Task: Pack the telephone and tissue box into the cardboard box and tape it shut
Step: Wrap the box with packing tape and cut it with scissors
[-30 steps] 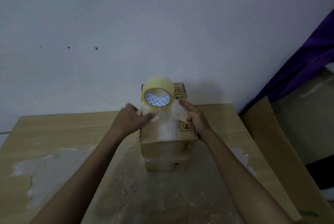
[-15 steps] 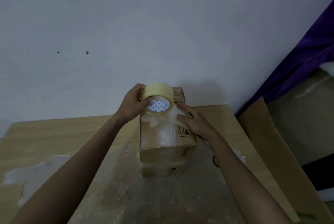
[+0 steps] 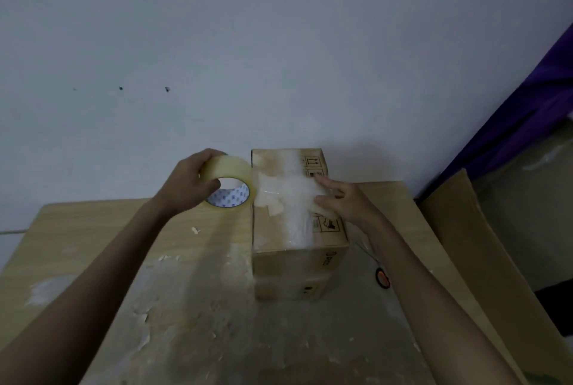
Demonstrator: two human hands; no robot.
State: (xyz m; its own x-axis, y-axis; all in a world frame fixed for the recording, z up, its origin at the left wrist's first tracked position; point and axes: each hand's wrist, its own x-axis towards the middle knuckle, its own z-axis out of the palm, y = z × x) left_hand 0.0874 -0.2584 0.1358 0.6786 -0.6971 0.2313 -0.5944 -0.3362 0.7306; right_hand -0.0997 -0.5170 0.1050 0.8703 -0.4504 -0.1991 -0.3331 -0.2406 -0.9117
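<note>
Your left hand [image 3: 189,184] now holds the tape roll [image 3: 230,168] beside the cardboard box's [image 3: 297,260] left edge, no longer above its top.

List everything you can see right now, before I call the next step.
cardboard box: 1, brown, closed, mid-table, clear tape across its top
tape roll: 1, yellowish, left of the box
small round object: 1, orange and black, on the table right of the box
cardboard sheet: 1, brown, beside the table's right edge
table: 1, light wood, scuffed
cloth: 1, purple, upper right
left hand: 1, grips the tape roll
right hand: 1, fingers flat on the box top
</note>
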